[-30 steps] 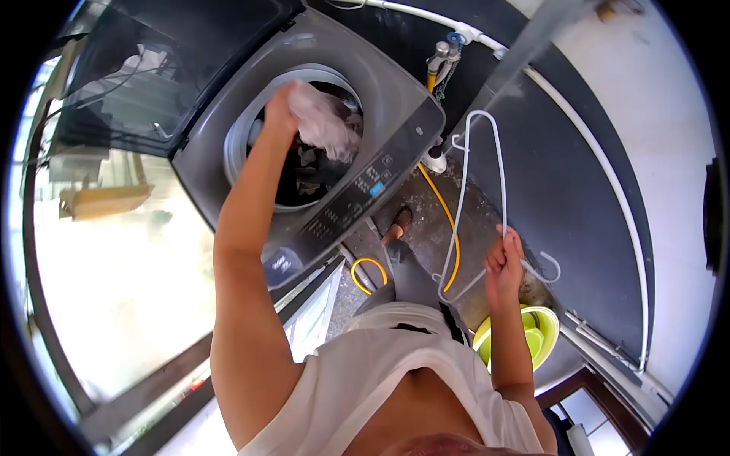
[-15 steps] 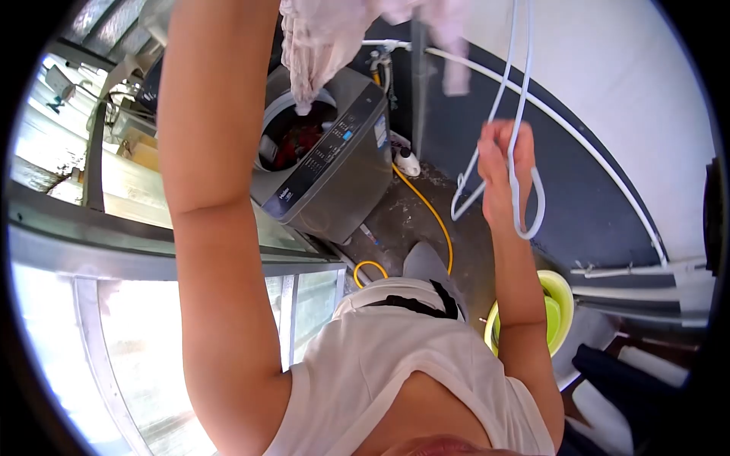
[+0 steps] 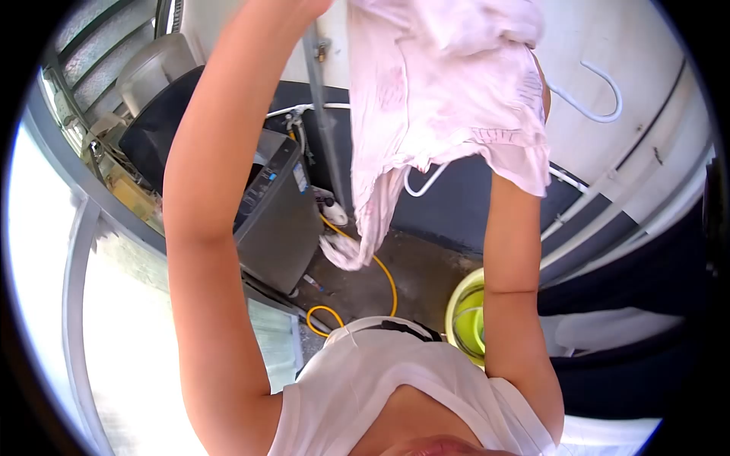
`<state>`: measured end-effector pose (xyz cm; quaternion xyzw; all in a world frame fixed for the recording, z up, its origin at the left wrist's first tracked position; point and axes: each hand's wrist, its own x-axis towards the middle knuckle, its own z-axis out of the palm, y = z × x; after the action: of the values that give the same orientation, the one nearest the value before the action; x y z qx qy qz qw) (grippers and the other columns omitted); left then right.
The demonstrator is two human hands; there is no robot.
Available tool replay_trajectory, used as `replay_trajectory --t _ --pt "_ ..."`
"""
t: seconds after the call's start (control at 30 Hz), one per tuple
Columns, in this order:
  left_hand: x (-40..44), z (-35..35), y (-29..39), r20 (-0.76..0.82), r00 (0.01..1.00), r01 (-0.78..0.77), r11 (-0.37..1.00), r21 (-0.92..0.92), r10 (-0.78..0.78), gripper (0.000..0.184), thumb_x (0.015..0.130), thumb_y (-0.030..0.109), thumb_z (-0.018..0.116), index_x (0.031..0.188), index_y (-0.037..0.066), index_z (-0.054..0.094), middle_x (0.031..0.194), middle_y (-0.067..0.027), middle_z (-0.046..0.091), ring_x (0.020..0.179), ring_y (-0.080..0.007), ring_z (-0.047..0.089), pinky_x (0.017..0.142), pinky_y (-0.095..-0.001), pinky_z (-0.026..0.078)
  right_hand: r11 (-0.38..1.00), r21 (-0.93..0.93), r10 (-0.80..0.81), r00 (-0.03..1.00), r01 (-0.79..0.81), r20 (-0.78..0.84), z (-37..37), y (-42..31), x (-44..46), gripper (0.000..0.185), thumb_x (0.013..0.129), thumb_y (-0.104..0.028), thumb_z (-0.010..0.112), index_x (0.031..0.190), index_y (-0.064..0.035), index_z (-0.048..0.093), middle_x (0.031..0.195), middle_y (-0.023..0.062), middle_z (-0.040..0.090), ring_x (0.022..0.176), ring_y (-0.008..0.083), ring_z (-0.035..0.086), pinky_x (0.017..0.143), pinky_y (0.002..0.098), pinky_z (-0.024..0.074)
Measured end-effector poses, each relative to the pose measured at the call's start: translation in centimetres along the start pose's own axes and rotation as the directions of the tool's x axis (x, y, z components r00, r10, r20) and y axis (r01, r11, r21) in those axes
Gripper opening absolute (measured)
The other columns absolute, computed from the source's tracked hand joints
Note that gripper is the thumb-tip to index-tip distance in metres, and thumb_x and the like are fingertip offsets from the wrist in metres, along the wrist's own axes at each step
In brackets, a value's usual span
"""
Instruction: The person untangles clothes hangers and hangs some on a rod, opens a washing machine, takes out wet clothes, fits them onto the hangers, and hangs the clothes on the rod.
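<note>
A crumpled pale pink garment [image 3: 449, 99] hangs in front of me from the top edge, its kind unclear among the folds. My left hand [image 3: 318, 6] is raised at the top edge beside it, mostly cut off, fingers out of sight. Behind the cloth's right side is my right hand [image 3: 543, 87], of which only a sliver shows. From there the hook of a white clothes hanger [image 3: 604, 115] sticks out to the right, and another bit of the hanger shows under the hem. The hand is closed on the hanger, its fingers covered by the cloth.
A grey washing machine [image 3: 281, 216] stands at the left by a metal pole [image 3: 328, 137]. A yellow hose [image 3: 388, 277] curls over the floor near a white bottle [image 3: 333, 211]. By my right arm is a yellow-green basin [image 3: 456, 304]. Dark cloth [image 3: 631, 376] hangs at the right.
My right hand and the hanger have risen to the garment, which now covers most of both. The garment has come lower and further right in view. My view has shifted.
</note>
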<state>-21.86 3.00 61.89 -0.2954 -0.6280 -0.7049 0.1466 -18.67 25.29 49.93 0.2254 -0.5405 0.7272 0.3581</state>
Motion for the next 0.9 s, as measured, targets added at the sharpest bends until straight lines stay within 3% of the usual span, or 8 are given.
replay_trajectory --t 0.17,0.27,0.37,0.4,0.5,0.63,0.7,0.9 --pt "-6.2 -0.1 -6.1 -0.104 0.992 0.103 0.906 0.410 -0.066 0.024 0.090 0.033 0.068 0.086 0.010 0.065 0.088 -0.0028 0.064 0.093 -0.0154 0.064 0.089 -0.0353 0.052 0.945 0.175 0.261 0.959 -0.277 0.110 -8.9 -5.3 -1.7 0.032 0.097 -0.021 0.056 0.118 0.0030 0.062 0.105 0.0084 0.069 0.089 0.0155 0.066 0.080 0.0282 0.0534" --pt "-9.0 1.2 -10.1 -0.223 0.972 0.152 0.924 0.352 -0.075 0.028 0.090 0.033 0.067 0.075 0.011 0.060 0.075 0.0016 0.058 0.079 -0.0102 0.058 0.083 -0.0308 0.049 0.854 0.179 0.482 0.872 -0.488 0.079 -12.1 -6.7 -2.3 0.026 0.093 -0.022 0.062 0.103 0.0012 0.069 0.094 0.0084 0.071 0.085 0.0168 0.067 0.079 0.0292 0.0543" --pt "-11.4 3.3 -11.5 -0.273 0.945 0.215 0.971 0.101 -0.181 0.022 0.091 0.029 0.065 0.082 0.009 0.061 0.082 -0.0006 0.060 0.080 -0.0138 0.058 0.081 -0.0324 0.048 0.810 0.100 0.567 0.816 -0.578 0.116 -15.6 -9.7 -2.9 0.013 0.088 -0.017 0.066 0.085 -0.0060 0.062 0.073 -0.0023 0.054 0.051 0.0042 0.041 0.046 0.0201 0.0333" --pt "-12.0 4.3 -11.2 -0.268 0.933 0.255 0.967 0.012 -0.242 0.021 0.092 0.027 0.063 0.085 0.008 0.060 0.084 -0.0016 0.061 0.080 -0.0141 0.058 0.080 -0.0325 0.049 0.859 0.130 0.468 0.862 -0.496 0.193 -16.7 -9.6 -3.1 0.016 0.087 -0.016 0.067 0.078 -0.0084 0.056 0.069 -0.0036 0.048 0.045 0.0013 0.026 0.040 0.0200 0.0200" --pt "-12.6 8.0 -11.1 -0.224 0.914 0.278 0.924 -0.263 -0.339 0.020 0.094 0.025 0.061 0.091 0.006 0.060 0.085 -0.0038 0.062 0.078 -0.0157 0.059 0.077 -0.0327 0.050 0.908 0.139 0.357 0.904 -0.395 0.233 -19.7 -12.6 -3.5 0.017 0.088 -0.015 0.066 0.077 -0.0091 0.054 0.069 -0.0027 0.048 0.044 0.0021 0.024 0.040 0.0199 0.0193" --pt "-13.3 14.7 -8.1 -0.037 0.939 0.297 0.862 -0.412 -0.341 0.016 0.091 0.021 0.068 0.085 0.008 0.062 0.078 -0.0018 0.061 0.074 -0.0130 0.058 0.067 -0.0297 0.049 0.878 -0.391 0.345 0.931 -0.275 0.122 -16.6 -13.5 -8.8 0.028 0.081 -0.027 0.076 0.087 -0.0043 0.061 0.080 0.0005 0.058 0.057 0.0079 0.046 0.051 0.0237 0.0349" --pt "-12.4 17.2 -8.3 0.022 0.969 0.237 0.906 -0.350 -0.245 0.019 0.091 0.022 0.069 0.081 0.009 0.060 0.074 0.0005 0.057 0.068 -0.0105 0.053 0.062 -0.0277 0.045 0.864 -0.504 0.170 0.954 -0.024 0.247 -14.9 -10.6 -11.8 0.036 0.077 -0.033 0.080 0.090 -0.0023 0.066 0.083 0.0020 0.062 0.069 0.0111 0.053 0.060 0.0279 0.0412" --pt "-12.6 18.6 -7.3 0.062 0.995 0.079 0.997 0.025 -0.081 0.031 0.092 0.030 0.067 0.075 0.009 0.055 0.069 0.0057 0.047 0.064 -0.0050 0.040 0.056 -0.0244 0.034 0.810 -0.462 0.419 0.908 -0.360 0.028 -14.9 -9.9 -13.1 0.024 0.083 -0.026 0.075 0.093 -0.0047 0.070 0.068 -0.0035 0.057 0.055 0.0049 0.045 0.049 0.0215 0.0350"
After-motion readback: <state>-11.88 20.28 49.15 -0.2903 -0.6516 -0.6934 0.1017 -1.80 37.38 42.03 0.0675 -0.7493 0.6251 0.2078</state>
